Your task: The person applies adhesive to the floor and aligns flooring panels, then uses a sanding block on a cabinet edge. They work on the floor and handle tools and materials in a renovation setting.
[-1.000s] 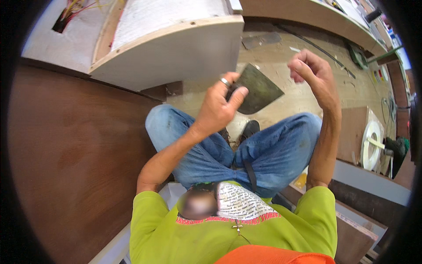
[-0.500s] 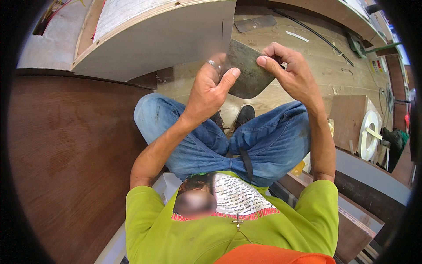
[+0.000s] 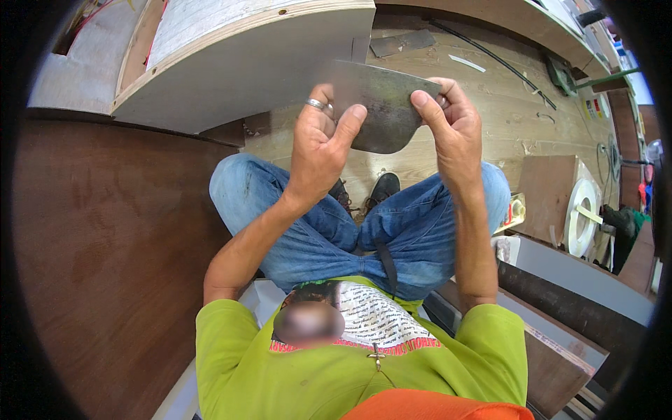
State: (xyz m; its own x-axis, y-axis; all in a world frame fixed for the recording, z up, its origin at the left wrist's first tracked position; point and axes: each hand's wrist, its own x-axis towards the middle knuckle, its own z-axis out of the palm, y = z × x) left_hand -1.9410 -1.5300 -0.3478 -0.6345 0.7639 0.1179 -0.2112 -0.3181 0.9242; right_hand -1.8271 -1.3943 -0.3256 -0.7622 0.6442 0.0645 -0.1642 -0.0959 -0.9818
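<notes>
A thin dark grey sheet (image 3: pixel 385 105) with a mottled face and rounded lower corners is held up above my knees. My left hand (image 3: pixel 322 136) grips its left side, thumb on the near face and the other fingers behind it. At the upper right corner, my right hand (image 3: pixel 451 126) pinches it between thumb and fingers. The sheet's upper edge slopes slightly down to the right. Blur covers its upper left corner. What the sheet is made of, I cannot tell.
A pale plywood cabinet panel (image 3: pixel 245 73) stands close at the front left. A brown board (image 3: pixel 112 252) lies along my left. On the wooden floor are a flat dark offcut (image 3: pixel 402 43) and a black rod (image 3: pixel 490 59). A roll of white edging (image 3: pixel 581 217) leans against a box at right.
The sheet has turned so its upper edge lies nearer level and more of its face shows. My right hand has moved a little left and lower, and my right forearm stands more upright.
</notes>
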